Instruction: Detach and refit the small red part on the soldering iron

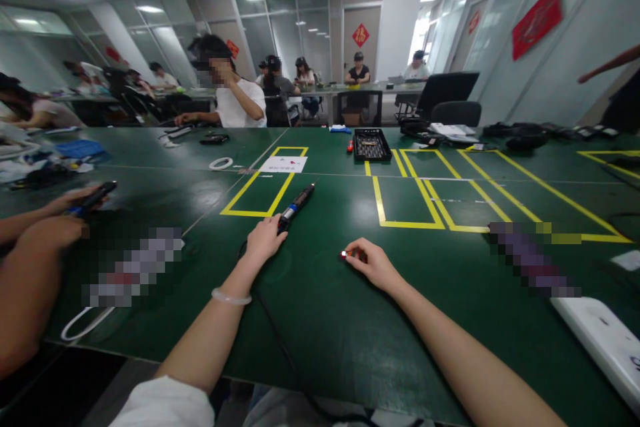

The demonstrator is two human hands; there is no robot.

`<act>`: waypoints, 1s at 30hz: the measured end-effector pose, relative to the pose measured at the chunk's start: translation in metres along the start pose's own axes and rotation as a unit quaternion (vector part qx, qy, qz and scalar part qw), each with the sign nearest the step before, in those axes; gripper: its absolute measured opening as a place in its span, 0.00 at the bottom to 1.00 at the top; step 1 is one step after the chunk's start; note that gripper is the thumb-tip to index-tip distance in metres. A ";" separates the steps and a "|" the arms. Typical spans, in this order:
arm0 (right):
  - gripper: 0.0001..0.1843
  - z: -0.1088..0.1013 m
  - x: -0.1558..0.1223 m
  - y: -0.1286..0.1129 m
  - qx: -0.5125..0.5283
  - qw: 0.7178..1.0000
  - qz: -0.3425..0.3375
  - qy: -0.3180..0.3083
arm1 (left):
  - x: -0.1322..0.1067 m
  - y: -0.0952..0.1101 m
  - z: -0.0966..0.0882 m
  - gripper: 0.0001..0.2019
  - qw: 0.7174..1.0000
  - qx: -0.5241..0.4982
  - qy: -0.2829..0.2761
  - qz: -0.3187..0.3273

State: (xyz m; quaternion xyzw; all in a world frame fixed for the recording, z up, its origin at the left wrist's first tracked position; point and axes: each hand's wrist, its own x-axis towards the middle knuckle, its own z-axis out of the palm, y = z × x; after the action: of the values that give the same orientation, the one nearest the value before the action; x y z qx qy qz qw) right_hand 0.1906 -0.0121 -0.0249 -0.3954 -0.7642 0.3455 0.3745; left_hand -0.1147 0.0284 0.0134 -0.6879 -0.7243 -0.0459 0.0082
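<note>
My left hand (pixel 265 238) is closed round the rear part of a black electric screwdriver (pixel 299 203) with a blue ring. Its tip points away to the upper right, and it lies low over the green table. A dark cable (pixel 274 327) runs from beneath my left wrist toward the table's front edge. To the right, my right hand (pixel 369 261) rests on the table with thumb and fingers pinched on a small red piece (pixel 343 255) with a pale spot. The fingers partly cover this piece, so its kind is unclear.
Yellow tape outlines (pixel 383 203) mark the green table (pixel 320 320). Behind stand a black tray (pixel 373 145) of small parts and a red object (pixel 350 146). A printed sheet (pixel 284 164) lies left of these. A white power strip (pixel 600 340) is at right; another person's hands (pixel 55 213) are at left.
</note>
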 end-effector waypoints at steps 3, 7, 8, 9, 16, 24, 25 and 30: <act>0.07 0.002 0.000 -0.001 0.009 1.000 0.000 0.003 | -0.008 0.025 0.003 0.28 0.998 -0.028 -0.003 0.055; 0.06 0.002 -0.001 -0.003 0.002 1.000 -0.026 0.011 | -0.022 0.060 0.005 0.28 0.991 -0.054 -0.006 0.124; 0.05 0.002 -0.001 -0.004 -0.007 0.999 -0.035 0.014 | -0.026 0.068 0.005 0.28 0.988 -0.061 -0.006 0.139; 0.05 0.002 -0.002 -0.005 -0.018 0.999 -0.044 0.016 | -0.031 0.075 0.006 0.28 0.986 -0.069 -0.008 0.154; 0.02 0.004 -0.003 -0.009 -0.123 0.990 -0.075 0.016 | -0.055 0.111 0.005 0.27 0.966 -0.105 -0.025 0.236; 0.01 0.003 -0.005 -0.012 -0.233 0.968 -0.093 -0.008 | -0.064 0.121 0.001 0.29 0.962 -0.085 -0.030 0.257; 0.02 0.002 -0.005 -0.011 -0.232 0.968 -0.097 -0.010 | -0.064 0.121 0.000 0.29 0.962 -0.083 -0.032 0.257; 0.04 -0.002 -0.004 -0.010 -0.237 0.964 -0.119 -0.022 | -0.064 0.121 -0.001 0.29 0.961 -0.087 -0.040 0.258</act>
State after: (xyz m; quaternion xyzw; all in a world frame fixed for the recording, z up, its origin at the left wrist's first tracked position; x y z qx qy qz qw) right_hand 0.1900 -0.0195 -0.0165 -0.3708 -0.8741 0.1163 0.2915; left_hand 0.0092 -0.0297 0.0165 -0.8510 -0.5148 -0.0777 -0.0690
